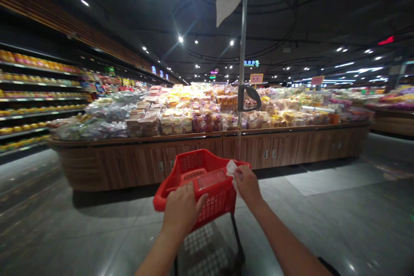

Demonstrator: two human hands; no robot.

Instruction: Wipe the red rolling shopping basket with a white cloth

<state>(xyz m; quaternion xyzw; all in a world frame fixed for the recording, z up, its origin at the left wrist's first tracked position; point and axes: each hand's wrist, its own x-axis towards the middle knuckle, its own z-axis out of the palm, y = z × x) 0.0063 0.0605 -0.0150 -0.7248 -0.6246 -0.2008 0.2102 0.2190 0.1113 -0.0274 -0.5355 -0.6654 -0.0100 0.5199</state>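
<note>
A red plastic shopping cart [215, 202] stands in front of me on the floor. My left hand [181, 202] lies over the left part of its handle, fingers curled over the bar and thumb on the near side. At the right end of the handle, my right hand [248, 181] pinches a crumpled white tissue [231, 168] against the red plastic. Between my hands, a rectangular panel [211, 178] shows on the handle. The visible part of the basket [190, 163] has a grid of slots.
A long wood-panelled display counter [197, 144] piled with bagged packages [207, 114] crosses ahead. A metal pole [243, 39] with a white flag-like sheet [230, 0] rises beside the cart. Stocked shelves [39, 84] line the left; grey tile floor [307, 211] extends right.
</note>
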